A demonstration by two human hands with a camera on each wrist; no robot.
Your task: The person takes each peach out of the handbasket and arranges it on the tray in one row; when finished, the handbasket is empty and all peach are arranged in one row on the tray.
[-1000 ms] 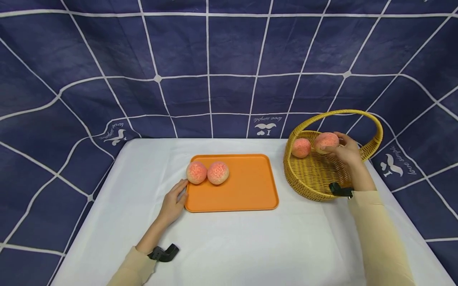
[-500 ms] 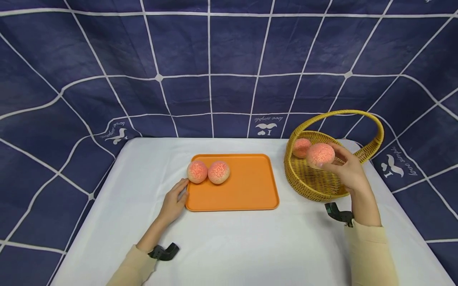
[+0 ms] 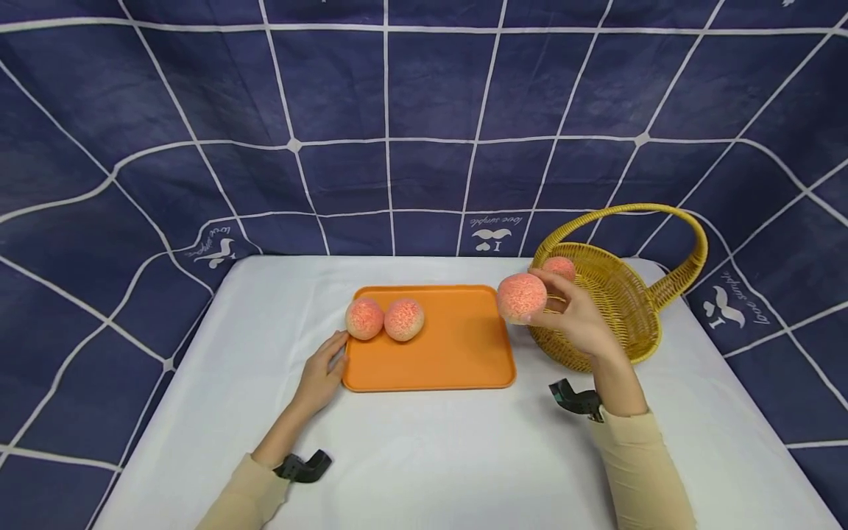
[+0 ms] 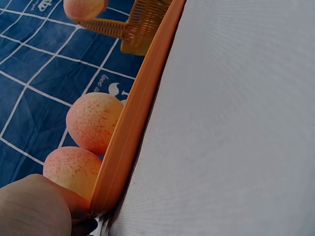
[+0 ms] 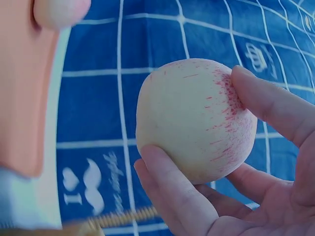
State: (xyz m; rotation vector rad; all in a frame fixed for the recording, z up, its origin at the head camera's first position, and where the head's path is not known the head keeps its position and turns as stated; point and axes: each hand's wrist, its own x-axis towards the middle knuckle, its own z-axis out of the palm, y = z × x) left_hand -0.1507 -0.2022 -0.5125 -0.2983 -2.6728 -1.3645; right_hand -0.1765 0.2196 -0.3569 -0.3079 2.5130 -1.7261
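Note:
In the head view my right hand (image 3: 575, 316) holds a pink peach (image 3: 522, 298) in the air between the tray's right edge and the basket. The right wrist view shows thumb and fingers around that peach (image 5: 192, 123), its pale side facing the camera. At the left edge of the orange tray (image 3: 457, 361), my left hand (image 3: 321, 375) rests with its fingers extended along the rim. Two more peaches, a left one (image 3: 364, 319) and a right one (image 3: 404, 320), sit side by side on the tray's upper left part. Another peach (image 3: 561, 267) lies in the wicker basket (image 3: 639, 324), partly hidden.
A tall arched handle (image 3: 695, 258) rises over the basket. Both stand on a white-covered table (image 3: 424, 456) with the tray. Behind and beside the table hangs a dark blue cloth (image 3: 424, 177) with white grid lines.
My right hand has lifted a peach out of the basket and carried it left, over the basket's rim to the tray's right edge. The left hand has stayed at the tray.

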